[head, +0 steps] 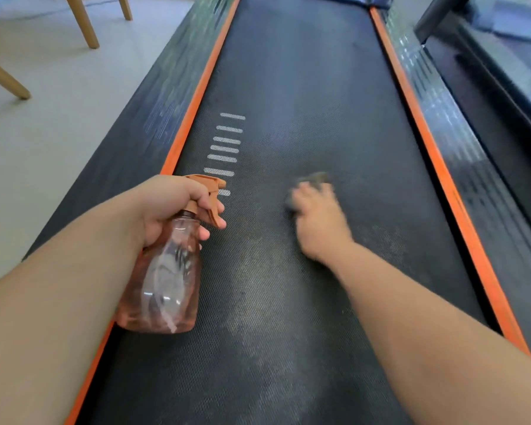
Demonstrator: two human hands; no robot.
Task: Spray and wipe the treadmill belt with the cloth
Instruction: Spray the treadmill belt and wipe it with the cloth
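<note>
The black treadmill belt runs away from me between two orange side strips. My left hand grips the neck of a see-through orange spray bottle, fingers curled by the trigger, above the belt's left side. My right hand presses a small grey cloth onto the middle of the belt; hand and cloth are motion-blurred, and most of the cloth is hidden under the fingers. A paler dusty streak runs down the belt's centre towards me.
White dash marks sit on the belt's left side. Dark side rails flank the orange strips. Wooden chair legs stand on the pale floor at the left. A dark upright frame rises at the far right.
</note>
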